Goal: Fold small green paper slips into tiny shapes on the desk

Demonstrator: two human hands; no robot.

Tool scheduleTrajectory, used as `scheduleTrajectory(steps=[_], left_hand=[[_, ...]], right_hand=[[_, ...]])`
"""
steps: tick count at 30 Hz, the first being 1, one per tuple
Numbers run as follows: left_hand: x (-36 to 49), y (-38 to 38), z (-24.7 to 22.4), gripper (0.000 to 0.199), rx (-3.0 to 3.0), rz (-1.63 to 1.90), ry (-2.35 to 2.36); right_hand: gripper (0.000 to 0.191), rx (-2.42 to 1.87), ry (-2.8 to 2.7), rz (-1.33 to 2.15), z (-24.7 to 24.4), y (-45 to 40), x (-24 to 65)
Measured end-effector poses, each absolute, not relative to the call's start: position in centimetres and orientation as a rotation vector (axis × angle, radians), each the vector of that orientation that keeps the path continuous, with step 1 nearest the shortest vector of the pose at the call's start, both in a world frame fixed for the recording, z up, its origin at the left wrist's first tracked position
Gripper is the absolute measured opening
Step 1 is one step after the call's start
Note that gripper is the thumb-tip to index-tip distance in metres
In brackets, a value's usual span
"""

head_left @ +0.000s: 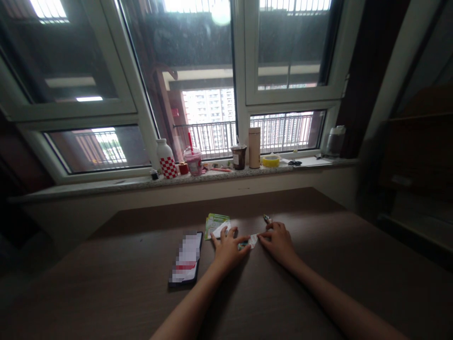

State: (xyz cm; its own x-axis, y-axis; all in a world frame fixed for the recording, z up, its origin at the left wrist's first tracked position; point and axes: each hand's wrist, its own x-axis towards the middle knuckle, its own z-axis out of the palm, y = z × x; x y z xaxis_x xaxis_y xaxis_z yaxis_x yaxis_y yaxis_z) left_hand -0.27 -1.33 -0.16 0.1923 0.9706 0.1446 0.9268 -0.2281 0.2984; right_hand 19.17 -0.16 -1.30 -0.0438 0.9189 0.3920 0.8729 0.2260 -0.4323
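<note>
Between my hands is a small crumpled white-and-green piece of paper or wrapper (253, 241), low over the brown table. The thumb and index finger of my left hand (226, 249) close on its left end, while the other fingers spread towards some green-and-white packets (214, 227). My right hand (280, 243) pinches the paper's right edge with its fingertips. Just beyond the right fingers, a small green-and-white folded piece (267, 219) lies on the table. A phone (186, 259) with a lit, blurred screen rests left of my left hand.
The brown table (141, 302) reaches towards a window wall. On the stone sill (116, 185) stand a checkered white bottle (166, 159), a pink drink cup (193, 161), a dark cup (239, 157), a tan flask (254, 148), yellow tape (271, 161) and a clear jar (335, 141).
</note>
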Motion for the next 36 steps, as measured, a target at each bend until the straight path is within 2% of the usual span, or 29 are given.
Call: scheduleTrajectory(steps=[7,21,36], left_hand=[[-0.3,-1.5,0.0,0.033,2.313,0.459,1.854],[-0.5,-1.4,-0.1,0.045,2.286,0.561,1.786],[-0.4,-1.5,0.4,0.028,2.213,0.753,1.800]], right_hand=[[0.026,-1.710,-1.905,-0.022,-1.5,-0.1,19.1],[0.021,-1.641,-1.916,0.119,-1.9,0.2,19.4],[0.011,-1.523,-1.928,0.169,-2.5,0.8,19.8]])
